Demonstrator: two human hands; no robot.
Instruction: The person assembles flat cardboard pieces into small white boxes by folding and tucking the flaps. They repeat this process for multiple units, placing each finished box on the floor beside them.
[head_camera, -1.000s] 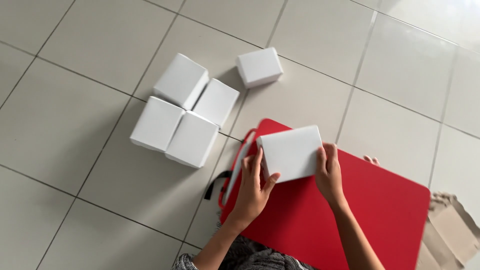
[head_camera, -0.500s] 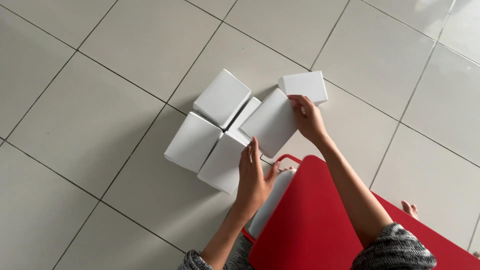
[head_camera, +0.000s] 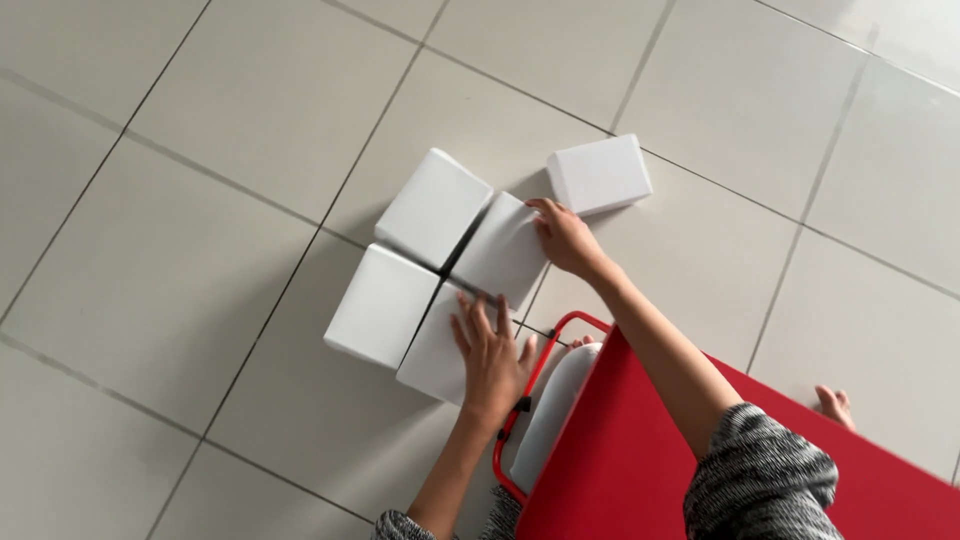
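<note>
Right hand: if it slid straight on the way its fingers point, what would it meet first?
The right hand points left across the white box it rests on; beyond that, probably the upper-left white box, though depth is unclear.

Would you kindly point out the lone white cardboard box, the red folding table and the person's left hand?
Lone white cardboard box (head_camera: 600, 174), head view, middle of its top face.
Red folding table (head_camera: 640, 470), head view, bare tabletop.
Left hand (head_camera: 492, 352), head view, back of the hand.

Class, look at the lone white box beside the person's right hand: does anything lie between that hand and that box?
Nothing visible does. The right hand rests on a grouped box, and only bare floor separates it from the lone box.
</note>
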